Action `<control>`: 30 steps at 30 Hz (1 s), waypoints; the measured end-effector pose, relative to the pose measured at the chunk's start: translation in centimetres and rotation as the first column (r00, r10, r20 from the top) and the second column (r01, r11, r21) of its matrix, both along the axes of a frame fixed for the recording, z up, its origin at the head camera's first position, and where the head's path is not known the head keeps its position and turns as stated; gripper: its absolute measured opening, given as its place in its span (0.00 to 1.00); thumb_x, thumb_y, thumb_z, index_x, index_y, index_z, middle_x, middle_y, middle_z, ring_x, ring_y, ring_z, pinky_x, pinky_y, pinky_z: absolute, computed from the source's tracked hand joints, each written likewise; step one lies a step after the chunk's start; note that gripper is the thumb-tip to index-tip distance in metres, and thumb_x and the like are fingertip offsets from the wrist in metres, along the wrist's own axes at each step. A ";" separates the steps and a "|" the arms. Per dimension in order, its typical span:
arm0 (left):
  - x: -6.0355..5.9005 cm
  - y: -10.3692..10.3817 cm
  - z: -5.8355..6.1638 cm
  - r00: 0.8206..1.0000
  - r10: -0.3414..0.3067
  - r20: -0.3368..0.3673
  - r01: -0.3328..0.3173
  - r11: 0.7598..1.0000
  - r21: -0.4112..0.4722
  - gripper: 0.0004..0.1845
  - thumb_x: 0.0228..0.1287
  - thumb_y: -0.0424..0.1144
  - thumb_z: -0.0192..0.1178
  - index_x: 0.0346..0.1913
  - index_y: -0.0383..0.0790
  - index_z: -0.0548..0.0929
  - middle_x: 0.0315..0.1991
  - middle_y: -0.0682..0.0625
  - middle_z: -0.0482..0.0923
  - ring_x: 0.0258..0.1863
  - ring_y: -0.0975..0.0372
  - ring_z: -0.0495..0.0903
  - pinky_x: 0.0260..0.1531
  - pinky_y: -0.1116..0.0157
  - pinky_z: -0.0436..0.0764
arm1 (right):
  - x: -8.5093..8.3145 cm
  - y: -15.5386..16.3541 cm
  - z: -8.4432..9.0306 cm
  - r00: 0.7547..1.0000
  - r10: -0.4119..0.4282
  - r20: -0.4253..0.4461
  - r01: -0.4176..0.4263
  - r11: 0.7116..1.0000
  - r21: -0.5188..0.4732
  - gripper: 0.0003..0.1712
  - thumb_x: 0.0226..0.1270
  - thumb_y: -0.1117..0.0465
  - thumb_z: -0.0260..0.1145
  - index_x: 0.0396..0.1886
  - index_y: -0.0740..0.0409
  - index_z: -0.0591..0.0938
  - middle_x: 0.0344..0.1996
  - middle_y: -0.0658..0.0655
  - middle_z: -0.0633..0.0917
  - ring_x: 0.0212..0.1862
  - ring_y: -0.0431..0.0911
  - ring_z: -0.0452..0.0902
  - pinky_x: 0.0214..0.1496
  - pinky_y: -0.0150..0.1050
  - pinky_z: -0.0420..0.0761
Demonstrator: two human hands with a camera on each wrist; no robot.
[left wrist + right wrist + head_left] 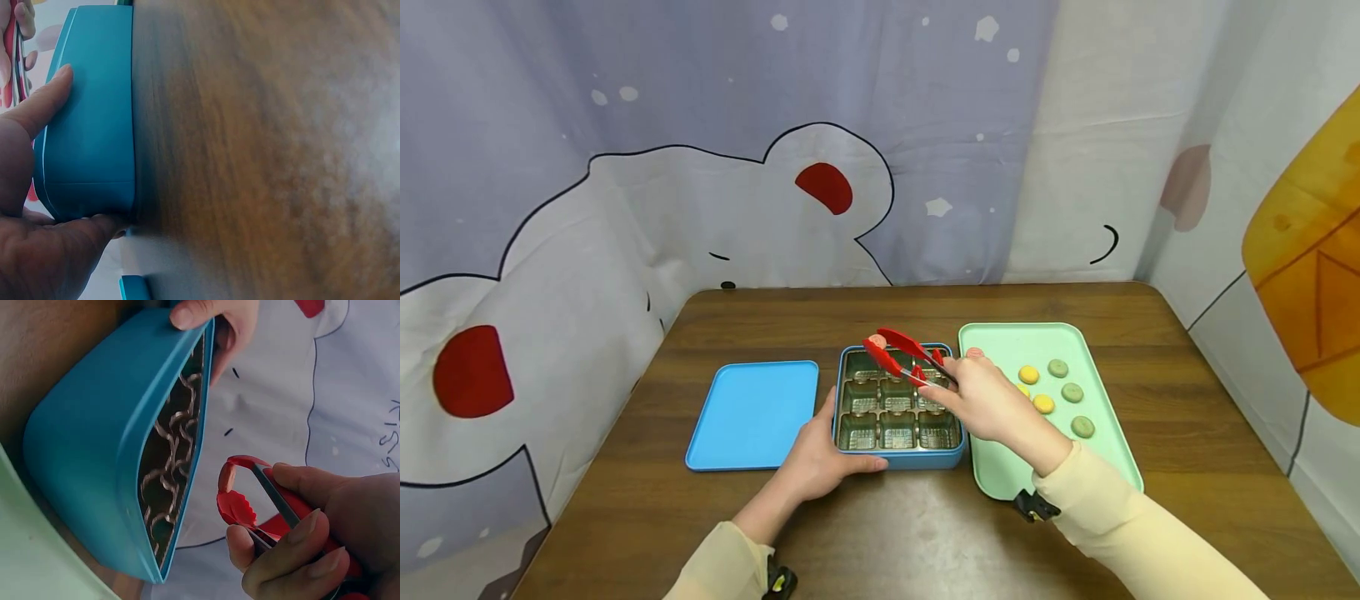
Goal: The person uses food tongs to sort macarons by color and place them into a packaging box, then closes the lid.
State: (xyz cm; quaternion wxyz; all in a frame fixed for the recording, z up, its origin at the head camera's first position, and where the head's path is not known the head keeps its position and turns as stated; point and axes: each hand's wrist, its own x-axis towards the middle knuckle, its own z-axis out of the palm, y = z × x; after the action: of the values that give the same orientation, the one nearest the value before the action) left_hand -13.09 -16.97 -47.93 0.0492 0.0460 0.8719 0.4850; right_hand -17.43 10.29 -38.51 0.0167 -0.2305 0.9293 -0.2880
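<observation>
Above blue box [898, 457], red scallop-tipped tongs [901, 357] pinching pink round cookie [877, 342].

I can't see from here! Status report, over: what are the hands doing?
Left hand steadies blue box. Right hand grips red tongs, pink macaron between tips, over back-left compartment. Nothing blocking.

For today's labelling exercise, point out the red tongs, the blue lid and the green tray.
red tongs [901, 354], head view, upper arm.
blue lid [754, 414], head view, flat middle.
green tray [1004, 344], head view, bare far part.
</observation>
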 end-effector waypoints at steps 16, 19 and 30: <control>0.0 0.1 0.0 1.000 -0.002 0.001 0.002 1.000 -0.019 0.75 0.40 0.59 0.89 0.86 0.44 0.51 0.70 0.47 0.76 0.65 0.54 0.77 0.61 0.47 0.76 | 0.4 -2.3 -1.0 0.999 0.014 0.049 -0.012 1.000 -0.025 0.21 0.73 0.44 0.74 0.30 0.53 0.78 0.13 0.48 0.72 0.13 0.40 0.64 0.17 0.36 0.63; 0.0 0.2 0.0 1.000 -0.002 0.009 0.002 1.000 -0.017 0.76 0.40 0.59 0.89 0.87 0.43 0.49 0.71 0.46 0.76 0.66 0.53 0.76 0.62 0.46 0.76 | 0.4 -2.1 -1.1 0.998 -0.008 0.062 0.009 1.000 -0.015 0.22 0.73 0.43 0.73 0.31 0.54 0.79 0.13 0.48 0.73 0.12 0.40 0.65 0.16 0.36 0.62; -0.1 0.1 -0.1 1.000 -0.007 -0.015 0.007 1.000 0.010 0.72 0.38 0.57 0.90 0.85 0.49 0.56 0.64 0.52 0.80 0.63 0.56 0.78 0.60 0.48 0.76 | 0.1 0.2 -0.1 0.999 -0.050 0.000 0.050 0.999 0.018 0.22 0.72 0.43 0.73 0.27 0.52 0.77 0.19 0.52 0.75 0.24 0.46 0.70 0.23 0.41 0.69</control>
State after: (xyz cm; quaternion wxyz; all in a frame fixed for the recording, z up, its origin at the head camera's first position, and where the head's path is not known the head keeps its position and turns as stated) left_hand -13.16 -16.91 -48.02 0.0439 0.0528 0.8697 0.4887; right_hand -17.33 10.50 -38.59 0.0119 -0.2071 0.9373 -0.2801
